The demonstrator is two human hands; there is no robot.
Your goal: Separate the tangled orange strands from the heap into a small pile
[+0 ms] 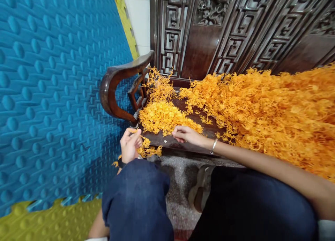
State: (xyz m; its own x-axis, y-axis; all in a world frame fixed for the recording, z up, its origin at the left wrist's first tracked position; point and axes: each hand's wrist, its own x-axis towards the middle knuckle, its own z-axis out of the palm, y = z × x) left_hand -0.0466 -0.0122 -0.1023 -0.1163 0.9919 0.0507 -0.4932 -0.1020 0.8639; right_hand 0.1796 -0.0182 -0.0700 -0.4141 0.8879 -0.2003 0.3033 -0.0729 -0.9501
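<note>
My left hand is closed in a pinch above my knee, on a thin, branched orange piece. Below and beside it hangs a small cluster of similar orange pieces. Over the front edge of the bench seat, my right hand has its fingers curled together; what they hold, if anything, I cannot make out. Just behind both hands lies a small heap of orange pieces on the dark wooden seat. A looser orange tangle rises at the seat's back left corner.
A large mound of orange pieces covers the right side of the seat. The curved wooden armrest stands at left, and the carved backrest behind. Blue textured mat fills the left side. Speckled floor shows between my legs.
</note>
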